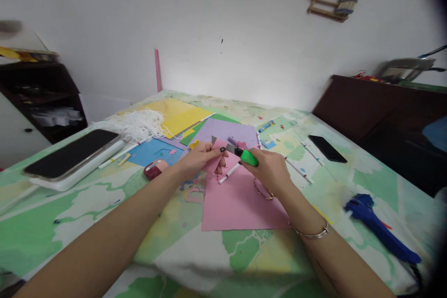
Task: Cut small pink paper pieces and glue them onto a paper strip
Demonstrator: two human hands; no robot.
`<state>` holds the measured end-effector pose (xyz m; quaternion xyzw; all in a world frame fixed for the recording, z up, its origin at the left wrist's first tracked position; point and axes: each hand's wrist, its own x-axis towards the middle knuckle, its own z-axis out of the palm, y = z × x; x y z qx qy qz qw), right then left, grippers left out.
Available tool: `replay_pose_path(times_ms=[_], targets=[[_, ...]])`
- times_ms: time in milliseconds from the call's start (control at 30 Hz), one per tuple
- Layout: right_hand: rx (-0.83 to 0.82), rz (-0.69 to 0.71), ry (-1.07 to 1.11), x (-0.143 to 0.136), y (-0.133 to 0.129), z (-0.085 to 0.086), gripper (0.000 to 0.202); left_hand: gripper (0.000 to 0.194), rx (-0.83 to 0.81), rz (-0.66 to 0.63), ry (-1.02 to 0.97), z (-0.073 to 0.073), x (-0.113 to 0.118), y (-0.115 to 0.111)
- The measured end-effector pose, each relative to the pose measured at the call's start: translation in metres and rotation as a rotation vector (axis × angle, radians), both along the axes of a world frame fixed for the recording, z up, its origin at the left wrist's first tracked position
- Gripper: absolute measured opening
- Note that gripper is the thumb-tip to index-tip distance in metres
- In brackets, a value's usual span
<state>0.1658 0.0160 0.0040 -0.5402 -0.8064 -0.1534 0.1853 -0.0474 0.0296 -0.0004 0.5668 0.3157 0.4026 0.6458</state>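
My left hand (pixel 199 156) is closed, pinching a small pink piece of craft sheet (pixel 211 166) between thumb and fingers. My right hand (pixel 271 170) grips a green box cutter (pixel 250 158), its blade out and pointing left, close to my left thumb and the pink piece. Whether the blade touches the piece I cannot tell. Below both hands a larger pink sheet (pixel 237 209) lies flat, with a white marker (pixel 229 173) on it. Pink cut-out scraps (pixel 194 195) lie left of the sheet.
Blue glue gun (pixel 380 230) and black phone (pixel 327 148) lie at right. On the left are another phone (pixel 71 153) on a white box, white string (pixel 139 123) and an earbud case (pixel 155 168). Behind my hands are yellow (pixel 185 114) and purple sheets (pixel 226 130); several markers lie around.
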Motion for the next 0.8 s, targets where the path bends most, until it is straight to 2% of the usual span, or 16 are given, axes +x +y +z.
replay_pose_path(times_ms=[333, 700, 800], targets=[[0.057, -0.017, 0.027, 0.004, 0.0, -0.002, 0.018, 0.024, 0.016, 0.031, -0.007, 0.001, 0.001, 0.0], [0.009, -0.027, 0.121, 0.009, 0.004, 0.003, 0.017, 0.025, 0.003, 0.024, 0.025, 0.002, -0.002, 0.002], [0.041, -0.111, 0.228, 0.021, 0.01, 0.008, 0.024, 0.027, -0.014, -0.012, 0.051, 0.001, -0.004, 0.001]])
